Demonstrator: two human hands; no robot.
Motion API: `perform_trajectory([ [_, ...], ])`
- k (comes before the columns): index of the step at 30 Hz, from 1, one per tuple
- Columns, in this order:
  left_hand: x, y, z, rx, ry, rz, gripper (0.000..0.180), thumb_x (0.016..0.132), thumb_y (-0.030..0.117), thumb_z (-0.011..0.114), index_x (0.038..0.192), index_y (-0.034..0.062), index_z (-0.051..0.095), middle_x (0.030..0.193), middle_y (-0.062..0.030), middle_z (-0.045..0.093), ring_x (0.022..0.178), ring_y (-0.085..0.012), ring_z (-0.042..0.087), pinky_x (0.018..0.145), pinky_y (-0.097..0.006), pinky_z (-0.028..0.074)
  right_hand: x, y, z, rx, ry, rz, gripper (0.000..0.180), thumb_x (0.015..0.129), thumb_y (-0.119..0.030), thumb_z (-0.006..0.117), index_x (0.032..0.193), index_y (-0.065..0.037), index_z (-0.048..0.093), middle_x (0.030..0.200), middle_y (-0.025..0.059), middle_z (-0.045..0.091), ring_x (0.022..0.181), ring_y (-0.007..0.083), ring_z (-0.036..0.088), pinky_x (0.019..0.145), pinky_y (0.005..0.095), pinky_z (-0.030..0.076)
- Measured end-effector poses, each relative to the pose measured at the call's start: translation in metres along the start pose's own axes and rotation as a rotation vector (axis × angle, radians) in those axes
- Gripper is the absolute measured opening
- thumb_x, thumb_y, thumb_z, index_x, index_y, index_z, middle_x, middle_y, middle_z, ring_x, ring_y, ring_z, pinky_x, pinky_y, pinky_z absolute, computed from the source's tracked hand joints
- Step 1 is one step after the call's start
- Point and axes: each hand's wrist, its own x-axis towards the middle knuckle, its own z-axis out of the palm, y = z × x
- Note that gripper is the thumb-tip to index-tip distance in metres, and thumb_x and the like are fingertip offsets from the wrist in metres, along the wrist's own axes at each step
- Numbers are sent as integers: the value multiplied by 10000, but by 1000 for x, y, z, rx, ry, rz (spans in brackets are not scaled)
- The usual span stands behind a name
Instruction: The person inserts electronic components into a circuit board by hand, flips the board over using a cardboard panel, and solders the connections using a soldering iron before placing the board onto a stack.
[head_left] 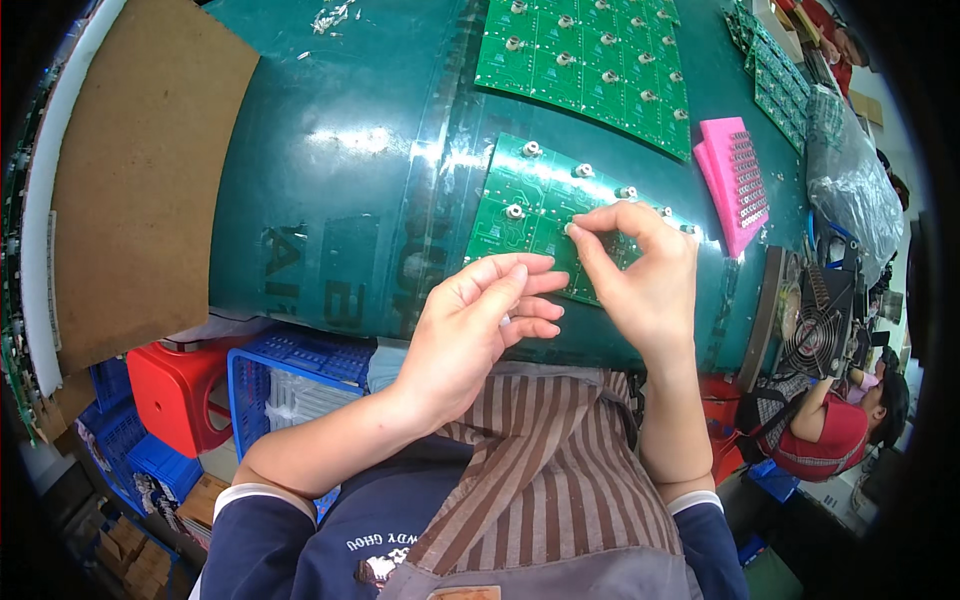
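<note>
The right hand (640,270) pinches thumb and forefinger together over the near green circuit board (520,215), its fingertips touching the board's surface; whether a small part sits between them is too small to tell. The left hand (480,320) hovers just beside it at the board's near edge, palm up, fingers loosely curled around what looks like a small pale piece. The board lies flat on the dark green table (340,180), directly beneath and ahead of both hands. A second, larger board (590,70) lies farther off, and a pink foam tray (738,180) to the right.
</note>
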Motion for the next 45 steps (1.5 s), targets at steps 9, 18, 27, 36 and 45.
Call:
perform_trajectory([
  [9,2,0,-2,-23,-7,-4,322,1014,204,495,1235,-26,540,1171,-180,636,901,-160,645,802,-302,551,-12,-1,18,23,185,-11,98,744,14,725,785,-9,639,773,107,659,742,258,631,667,349,496],
  [18,-1,0,3,78,24,10,305,1017,257,505,1176,4,565,1144,-157,645,841,-135,627,749,-277,528,-15,14,7,-108,115,-236,132,729,1,725,812,-40,631,958,109,665,933,291,615,778,404,481],
  [27,-6,-2,3,266,-80,-11,335,1009,228,528,1230,-16,590,896,-34,591,740,-94,526,654,-249,455,12,132,-96,-547,539,50,137,805,-152,736,898,-65,687,893,99,655,820,264,626,739,354,494],
  [36,0,-13,11,263,-109,60,310,962,121,601,1249,6,574,986,-103,641,778,-116,575,690,-246,483,17,142,-92,-578,500,-11,58,847,-95,671,897,-65,665,849,84,637,780,244,609,673,380,474],
  [45,6,-12,18,120,-70,29,218,945,121,635,1117,-8,672,960,-62,670,756,-87,575,699,-234,494,-38,23,-45,604,210,155,59,880,47,630,938,37,625,989,148,680,934,175,652,816,283,516],
])
